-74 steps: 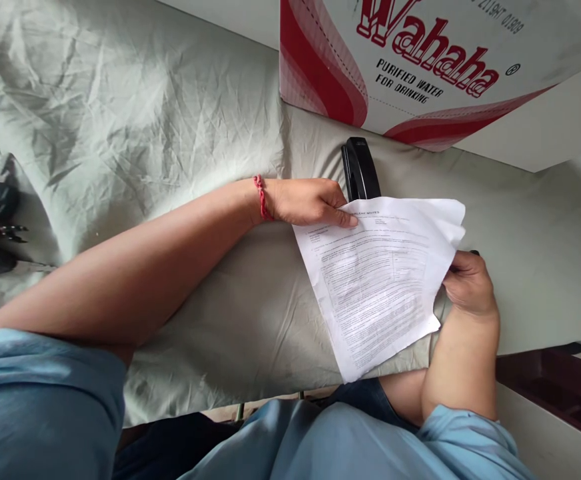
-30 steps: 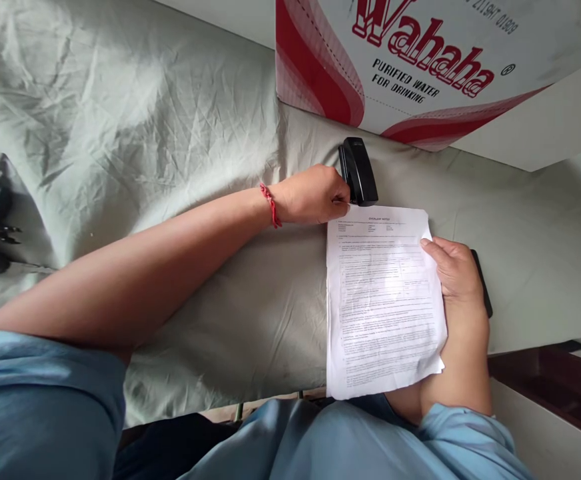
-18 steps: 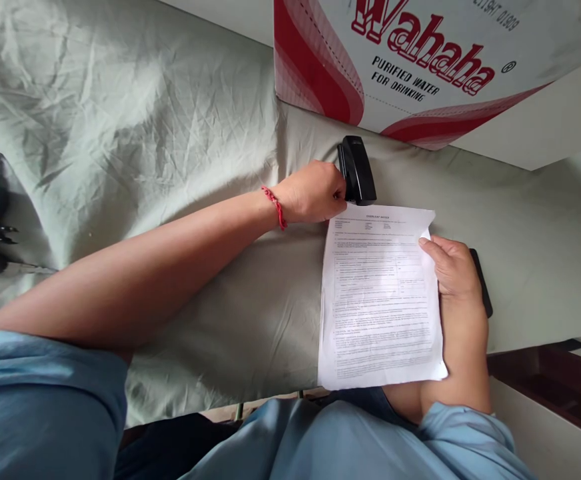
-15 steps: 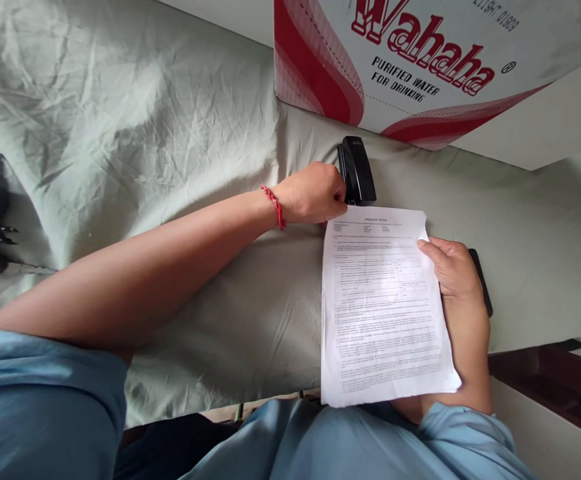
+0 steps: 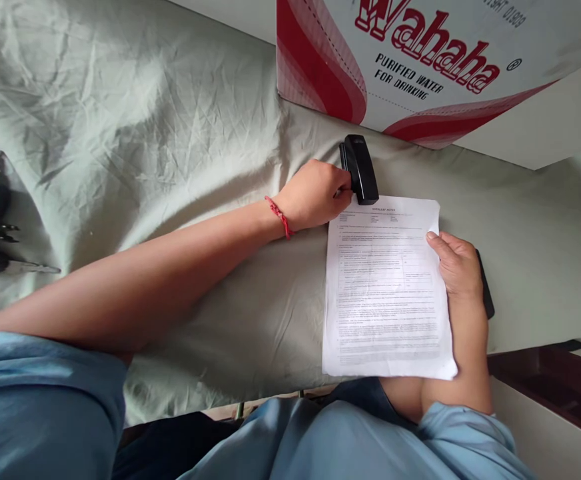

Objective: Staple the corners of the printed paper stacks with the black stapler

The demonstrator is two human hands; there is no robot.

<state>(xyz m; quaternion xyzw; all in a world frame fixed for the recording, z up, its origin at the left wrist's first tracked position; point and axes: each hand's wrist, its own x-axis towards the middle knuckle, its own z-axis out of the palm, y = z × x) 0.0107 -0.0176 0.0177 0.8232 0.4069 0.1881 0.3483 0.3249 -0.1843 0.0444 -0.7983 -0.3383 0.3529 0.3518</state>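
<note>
A small stack of printed paper sheets (image 5: 390,300) lies face up before me, its text upright to my view. My right hand (image 5: 455,263) grips the right edge, thumb on top and the other fingers underneath. At the top left corner, my left hand (image 5: 320,193) is closed with its thumb and curled index finger pinching the paper; its other fingertips are hidden. A black stapler (image 5: 361,170) lies just beyond, right against the left fingers. Its near end overlaps the top edge of the sheets.
A large red and white water carton (image 5: 410,80) stands behind the stapler. A dark phone-like object (image 5: 485,287) is partly hidden behind my right hand. Pliers (image 5: 25,267) and other dark tools lie at the far left on the wrinkled grey-green cloth (image 5: 120,133).
The paper has moved up and slightly right, so its top edge now meets the stapler's near end. Both hands have moved with it. The stapler stays put.
</note>
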